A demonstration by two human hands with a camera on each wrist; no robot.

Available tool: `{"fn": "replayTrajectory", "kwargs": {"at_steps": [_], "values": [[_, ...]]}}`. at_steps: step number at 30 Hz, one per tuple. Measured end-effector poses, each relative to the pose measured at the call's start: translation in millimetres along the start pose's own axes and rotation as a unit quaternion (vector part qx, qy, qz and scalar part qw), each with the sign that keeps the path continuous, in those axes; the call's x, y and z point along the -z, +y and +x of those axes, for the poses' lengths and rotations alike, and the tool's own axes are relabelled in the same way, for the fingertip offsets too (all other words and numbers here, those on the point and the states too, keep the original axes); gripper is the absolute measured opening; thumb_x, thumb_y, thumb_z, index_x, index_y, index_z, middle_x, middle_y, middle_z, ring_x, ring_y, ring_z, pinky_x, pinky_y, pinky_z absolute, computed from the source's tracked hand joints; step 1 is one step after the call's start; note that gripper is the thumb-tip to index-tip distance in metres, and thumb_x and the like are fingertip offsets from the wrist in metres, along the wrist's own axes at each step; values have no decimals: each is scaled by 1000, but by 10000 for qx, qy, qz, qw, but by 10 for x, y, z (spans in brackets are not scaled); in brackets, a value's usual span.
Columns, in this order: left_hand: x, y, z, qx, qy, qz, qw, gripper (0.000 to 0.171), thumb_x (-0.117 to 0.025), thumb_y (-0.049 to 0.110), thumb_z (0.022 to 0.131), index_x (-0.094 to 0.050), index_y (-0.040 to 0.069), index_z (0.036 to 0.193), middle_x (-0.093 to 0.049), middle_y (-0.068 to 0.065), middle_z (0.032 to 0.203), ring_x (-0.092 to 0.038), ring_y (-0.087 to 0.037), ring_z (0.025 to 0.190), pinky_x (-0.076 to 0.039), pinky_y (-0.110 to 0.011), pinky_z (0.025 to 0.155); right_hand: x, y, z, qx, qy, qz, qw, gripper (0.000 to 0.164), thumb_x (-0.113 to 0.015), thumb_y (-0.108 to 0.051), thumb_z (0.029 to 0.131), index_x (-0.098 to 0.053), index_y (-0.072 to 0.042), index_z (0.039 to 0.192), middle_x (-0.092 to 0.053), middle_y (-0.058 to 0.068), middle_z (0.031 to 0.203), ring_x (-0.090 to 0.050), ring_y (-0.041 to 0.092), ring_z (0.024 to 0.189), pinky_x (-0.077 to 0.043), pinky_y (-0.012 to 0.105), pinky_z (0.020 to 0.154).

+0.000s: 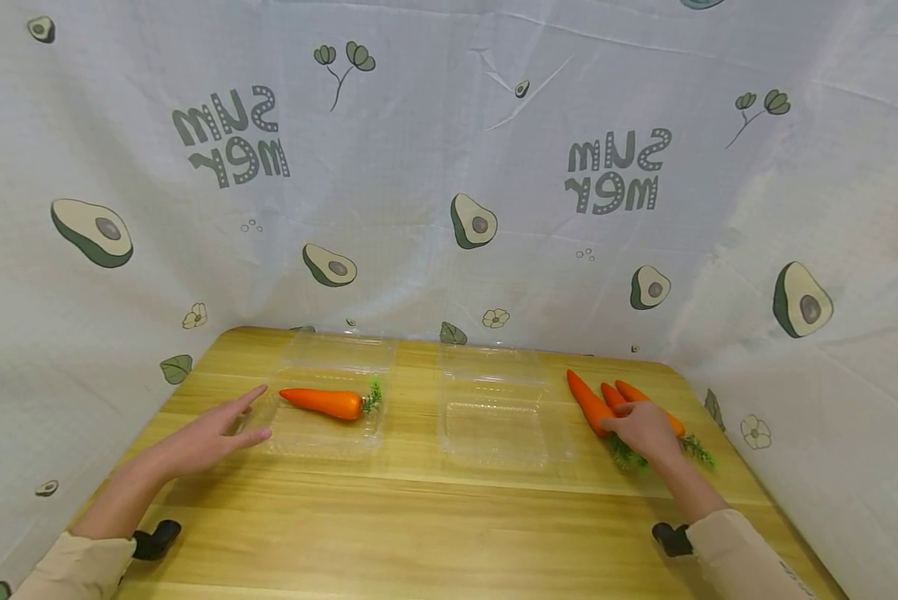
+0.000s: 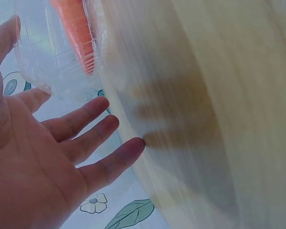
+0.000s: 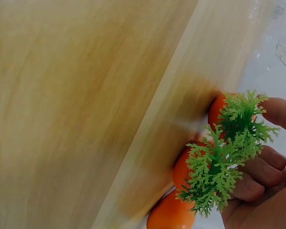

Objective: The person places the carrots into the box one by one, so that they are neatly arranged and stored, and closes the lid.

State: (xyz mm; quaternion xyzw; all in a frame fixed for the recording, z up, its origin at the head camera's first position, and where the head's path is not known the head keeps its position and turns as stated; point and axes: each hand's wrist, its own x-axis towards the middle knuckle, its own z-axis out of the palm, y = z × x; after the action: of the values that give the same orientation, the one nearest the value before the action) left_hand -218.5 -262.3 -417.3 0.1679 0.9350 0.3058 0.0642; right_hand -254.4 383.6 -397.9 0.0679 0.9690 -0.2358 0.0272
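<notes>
My right hand (image 1: 646, 429) is over three toy carrots at the right of the table. Thumb and curled fingers (image 3: 264, 167) pinch the thick leafy end of the leftmost carrot (image 1: 588, 402); green leaves (image 3: 243, 119) partly hide the contact. The middle carrot (image 1: 611, 395) and the rightmost carrot (image 1: 631, 392) lie close beside it. My left hand (image 1: 209, 433) holds nothing, its fingers spread beside the left clear plastic box (image 1: 329, 446). Inside that opened box lies another carrot (image 1: 323, 402), tip pointing left.
A second clear box (image 1: 494, 433) stands with its lid open mid-table, between the left box and the carrots. Behind the wooden table (image 1: 419, 533) and along both sides hangs a white curtain (image 1: 419, 167) with avocado prints.
</notes>
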Motion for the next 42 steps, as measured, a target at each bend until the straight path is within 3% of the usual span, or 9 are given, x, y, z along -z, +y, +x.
{"fn": "replayTrajectory", "kwargs": {"at_steps": [14,22,29,36,42], "values": [[-8,12,-10,-24,4,-3,10000,82,-58,44,102,-19,2,161,-35,-38,151,-39,-57,136,-37,-71,101,-90,-63,35,210,113,-300,9993,56,-72,-31,90,-65,15,122,-62,34,126,-61,49,107,-52,54,86],[-10,3,-4,-28,58,2,10000,82,-58,44,101,-20,3,161,-35,-37,152,-40,-56,136,-37,-71,101,-89,-129,29,24,22,-329,9995,59,-73,-34,90,-65,15,122,-65,32,123,-65,42,97,-54,48,77],[-12,3,-12,-36,47,-32,10000,81,-58,43,101,-20,2,161,-36,-38,151,-39,-57,136,-36,-72,101,-117,-166,30,-128,82,-414,9990,45,-75,-39,88,-74,5,97,-72,18,89,-63,27,76,-48,39,64],[-15,2,-18,-53,66,-11,10000,81,-58,43,102,-19,3,161,-35,-38,152,-40,-57,136,-37,-72,101,-131,-192,10,-174,160,-444,9987,50,-75,-39,87,-72,8,105,-72,23,103,-65,31,79,-50,41,62],[-24,-17,-9,-70,65,-14,10000,81,-58,43,102,-19,3,161,-35,-38,152,-39,-57,136,-37,-72,101,-157,-189,-2,-242,184,-355,9989,42,-75,-37,87,-72,3,96,-70,12,84,-60,26,72,-45,36,58]]}}
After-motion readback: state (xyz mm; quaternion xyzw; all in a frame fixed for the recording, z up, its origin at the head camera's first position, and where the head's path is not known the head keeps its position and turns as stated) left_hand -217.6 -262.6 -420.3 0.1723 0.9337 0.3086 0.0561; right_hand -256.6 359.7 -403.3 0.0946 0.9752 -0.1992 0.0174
